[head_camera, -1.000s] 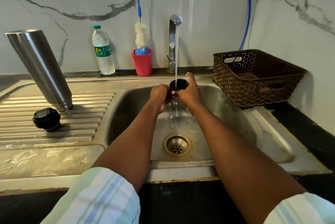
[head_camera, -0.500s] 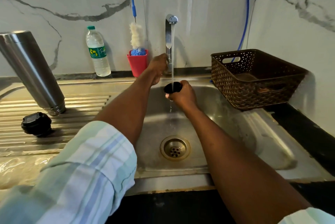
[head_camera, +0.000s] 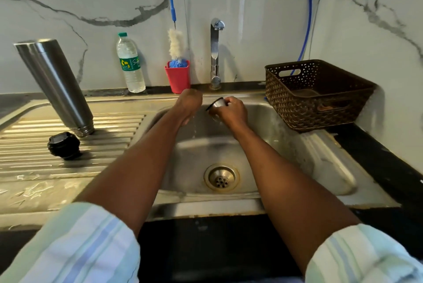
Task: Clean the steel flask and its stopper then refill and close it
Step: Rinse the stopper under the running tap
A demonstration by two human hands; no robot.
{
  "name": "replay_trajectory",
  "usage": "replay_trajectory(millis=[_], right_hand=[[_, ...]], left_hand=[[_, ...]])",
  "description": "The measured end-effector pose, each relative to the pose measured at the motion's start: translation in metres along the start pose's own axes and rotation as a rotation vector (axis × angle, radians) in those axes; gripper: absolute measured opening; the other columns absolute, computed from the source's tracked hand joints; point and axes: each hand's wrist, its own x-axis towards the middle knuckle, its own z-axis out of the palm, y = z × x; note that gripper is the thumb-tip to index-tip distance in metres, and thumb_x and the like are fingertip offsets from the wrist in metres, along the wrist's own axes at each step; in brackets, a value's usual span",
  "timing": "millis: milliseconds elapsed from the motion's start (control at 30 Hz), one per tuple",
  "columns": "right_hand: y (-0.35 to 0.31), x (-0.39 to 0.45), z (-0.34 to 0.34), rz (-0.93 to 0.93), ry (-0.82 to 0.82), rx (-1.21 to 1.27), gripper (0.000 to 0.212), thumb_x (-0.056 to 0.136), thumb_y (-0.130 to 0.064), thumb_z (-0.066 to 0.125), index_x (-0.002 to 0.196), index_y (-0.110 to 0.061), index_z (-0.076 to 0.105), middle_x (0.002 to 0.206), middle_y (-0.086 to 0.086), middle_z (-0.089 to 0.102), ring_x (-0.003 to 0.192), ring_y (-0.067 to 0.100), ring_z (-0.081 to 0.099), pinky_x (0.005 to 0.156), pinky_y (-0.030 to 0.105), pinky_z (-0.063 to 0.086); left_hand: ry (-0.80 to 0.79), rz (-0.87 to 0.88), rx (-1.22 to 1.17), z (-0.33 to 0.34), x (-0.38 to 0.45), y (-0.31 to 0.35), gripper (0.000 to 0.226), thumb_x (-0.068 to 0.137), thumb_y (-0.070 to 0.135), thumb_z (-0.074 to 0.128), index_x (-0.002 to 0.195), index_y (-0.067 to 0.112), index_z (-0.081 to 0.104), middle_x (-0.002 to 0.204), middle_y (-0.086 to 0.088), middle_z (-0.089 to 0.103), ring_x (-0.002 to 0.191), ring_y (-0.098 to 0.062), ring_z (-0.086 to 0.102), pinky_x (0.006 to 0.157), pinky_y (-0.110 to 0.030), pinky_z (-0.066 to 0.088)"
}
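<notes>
The steel flask (head_camera: 55, 85) stands upside down, mouth on the ribbed drainboard (head_camera: 109, 127), at the left. Its black stopper (head_camera: 64, 145) lies in front of it on the drainboard. My right hand (head_camera: 233, 112) grips a small steel cap (head_camera: 217, 103) with a dark rim, tipped on its side over the sink basin (head_camera: 263, 145), below the tap (head_camera: 215, 53). My left hand (head_camera: 189, 105) hangs just left of the cap, fingers pointing down and holding nothing, with water dripping from it. No water runs from the tap.
A plastic water bottle (head_camera: 130, 65) and a red cup (head_camera: 178, 76) holding a blue-handled bottle brush (head_camera: 175, 44) stand against the marble wall. A brown woven basket (head_camera: 318, 95) sits on the right rim of the sink. The drain (head_camera: 221, 177) lies mid-basin.
My left hand went up to the tap and came back down beside the cap. The water stream has stopped. My right hand has tipped the cap onto its side.
</notes>
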Motion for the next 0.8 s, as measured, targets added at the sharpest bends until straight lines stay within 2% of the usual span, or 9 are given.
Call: replay_trajectory(millis=[67,133,200,267,400,500,600,700,800], right_hand=[[-0.002,-0.001,0.001,0.011,-0.008,0.0,0.059,0.06,-0.033,0.087,0.113,-0.018,0.066,0.115,0.007,0.064,0.1,0.024,0.061,0.079,0.035,0.056],[0.0,0.001,0.003,0.009,-0.051,-0.07,0.065,0.058,-0.03,0.087,0.118,-0.02,0.064,0.122,0.01,0.059,0.106,0.025,0.058,0.085,0.037,0.056],[0.002,-0.001,0.003,-0.013,-0.106,-0.187,0.07,0.064,-0.027,0.086,0.128,-0.02,0.06,0.131,0.012,0.05,0.118,0.026,0.05,0.098,0.034,0.049],[0.005,-0.001,0.002,-0.051,-0.145,-0.333,0.072,0.073,-0.03,0.082,0.138,-0.022,0.052,0.138,0.01,0.042,0.127,0.027,0.041,0.107,0.03,0.038],[0.008,-0.002,0.006,-0.063,-0.155,-0.43,0.077,0.079,-0.031,0.077,0.145,-0.023,0.04,0.143,0.012,0.036,0.132,0.034,0.034,0.106,0.035,0.035],[0.009,-0.001,0.006,-0.02,-0.116,-0.428,0.076,0.076,-0.026,0.079,0.139,-0.011,0.039,0.138,0.013,0.047,0.131,0.033,0.037,0.103,0.037,0.041],[0.01,0.0,0.005,-0.048,-0.075,-0.457,0.063,0.077,-0.025,0.077,0.131,-0.012,0.047,0.134,0.014,0.052,0.127,0.033,0.042,0.101,0.036,0.043],[0.01,0.0,0.004,-0.083,-0.081,-0.498,0.038,0.08,-0.023,0.073,0.115,-0.017,0.058,0.126,0.008,0.058,0.12,0.031,0.047,0.095,0.032,0.041],[0.009,-0.001,0.005,-0.124,-0.084,-0.533,0.02,0.076,-0.024,0.073,0.093,-0.02,0.061,0.112,0.005,0.065,0.11,0.029,0.055,0.087,0.029,0.041]], left_hand=[[-0.02,0.025,0.158,-0.001,-0.013,-0.011,0.034,0.099,0.005,0.038,0.122,-0.007,0.06,0.098,-0.012,0.053,0.084,-0.024,0.051,0.074,-0.034,0.043],[0.002,0.07,0.27,0.002,-0.026,-0.025,0.029,0.095,0.001,0.039,0.107,-0.001,0.065,0.097,-0.016,0.061,0.089,-0.026,0.057,0.077,-0.033,0.044],[0.018,0.097,0.336,0.006,-0.037,-0.038,0.029,0.094,0.004,0.043,0.107,0.0,0.069,0.103,-0.02,0.069,0.097,-0.033,0.065,0.081,-0.035,0.047],[-0.033,0.126,0.441,0.009,-0.046,-0.046,0.026,0.093,0.006,0.047,0.104,-0.003,0.069,0.106,-0.022,0.069,0.101,-0.038,0.064,0.08,-0.037,0.045],[-0.063,0.181,0.477,0.01,-0.044,-0.042,0.024,0.094,0.007,0.048,0.1,0.0,0.07,0.106,-0.02,0.069,0.102,-0.034,0.063,0.083,-0.038,0.047],[-0.079,0.169,0.542,0.011,-0.044,-0.044,0.031,0.095,0.007,0.049,0.118,-0.002,0.066,0.123,-0.021,0.064,0.116,-0.036,0.058,0.098,-0.041,0.046],[-0.104,0.164,0.602,0.009,-0.043,-0.047,0.035,0.093,0.006,0.05,0.124,-0.002,0.063,0.129,-0.021,0.062,0.12,-0.035,0.056,0.102,-0.041,0.045],[-0.122,0.15,0.623,0.008,-0.042,-0.048,0.031,0.09,0.007,0.051,0.116,0.001,0.067,0.12,-0.019,0.065,0.111,-0.034,0.06,0.096,-0.043,0.049],[-0.141,0.143,0.636,0.008,-0.042,-0.049,0.019,0.088,0.007,0.05,0.097,0.003,0.066,0.109,-0.018,0.067,0.1,-0.034,0.061,0.087,-0.041,0.051]])
